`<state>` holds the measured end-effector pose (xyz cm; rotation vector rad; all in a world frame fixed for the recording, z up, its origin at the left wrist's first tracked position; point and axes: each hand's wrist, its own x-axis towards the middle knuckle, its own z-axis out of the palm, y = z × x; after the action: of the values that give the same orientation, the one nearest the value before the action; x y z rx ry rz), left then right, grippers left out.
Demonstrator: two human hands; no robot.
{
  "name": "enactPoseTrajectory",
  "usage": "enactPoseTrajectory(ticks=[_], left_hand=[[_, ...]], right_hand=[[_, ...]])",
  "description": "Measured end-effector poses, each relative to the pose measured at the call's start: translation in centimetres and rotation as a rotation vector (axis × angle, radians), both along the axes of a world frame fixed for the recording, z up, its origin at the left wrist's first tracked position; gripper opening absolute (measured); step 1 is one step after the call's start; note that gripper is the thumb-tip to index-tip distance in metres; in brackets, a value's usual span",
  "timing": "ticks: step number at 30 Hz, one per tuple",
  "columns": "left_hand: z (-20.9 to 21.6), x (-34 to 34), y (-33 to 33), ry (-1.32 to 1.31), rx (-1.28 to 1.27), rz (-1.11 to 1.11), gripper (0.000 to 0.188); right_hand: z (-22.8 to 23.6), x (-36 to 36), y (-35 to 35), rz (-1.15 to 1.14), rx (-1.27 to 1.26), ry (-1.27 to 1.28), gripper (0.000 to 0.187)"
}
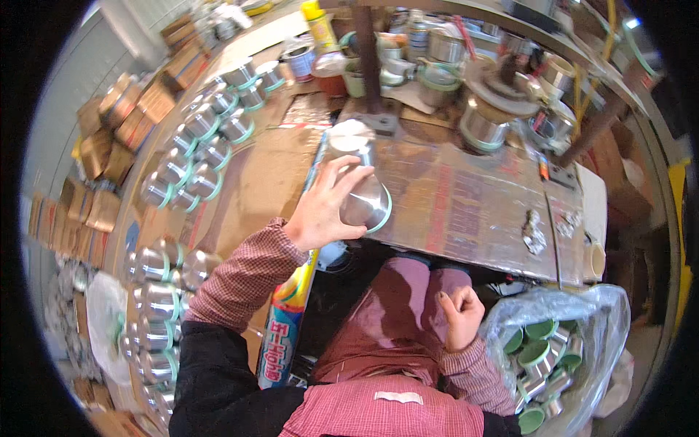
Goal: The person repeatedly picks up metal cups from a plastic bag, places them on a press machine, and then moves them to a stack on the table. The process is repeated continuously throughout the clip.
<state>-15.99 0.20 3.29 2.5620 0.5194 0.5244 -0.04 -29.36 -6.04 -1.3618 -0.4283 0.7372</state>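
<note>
My left hand (331, 204) is wrapped around a shiny metal cup with a pale green rim (365, 202). The cup is tilted over the front edge of the workbench, its green rim toward the lower right. Just beyond it, a round-topped metal piece (351, 138) stands on the bench; whether it touches the cup I cannot tell. My right hand (460, 317) is curled closed above my lap, and no object shows in its fingers. Beside it sits a clear plastic bag (608, 320) full of similar metal cups with green rims (537, 355).
Rows of metal cups (196, 120) stand on the left of the cardboard-covered bench (451, 197). A press-like machine (502, 87) holds a cup at the back right. Paint cans (298, 62) and a yellow spray can (318, 25) stand behind. Cardboard boxes (156, 102) are stacked left.
</note>
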Motion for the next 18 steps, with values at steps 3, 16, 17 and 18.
enactPoseTrajectory(ticks=[3,16,17,18], left_hand=[[-2.0,2.8,-1.4,-0.015,-0.073,0.032,0.101],[-6.2,6.0,-3.5,-0.691,-0.773,0.139,0.138],[-5.7,6.6,-3.4,-0.696,-0.758,0.124,0.139],[-5.2,7.3,-3.3,-0.703,-0.755,0.119,0.139]], right_hand=[[1.5,1.6,1.6,-0.026,0.037,-0.178,0.041],[3.0,17.9,16.4,-0.380,0.056,-0.677,0.091],[2.6,18.8,17.6,-0.398,0.028,-0.698,0.095],[2.1,19.5,18.7,-0.415,-0.017,-0.697,0.099]])
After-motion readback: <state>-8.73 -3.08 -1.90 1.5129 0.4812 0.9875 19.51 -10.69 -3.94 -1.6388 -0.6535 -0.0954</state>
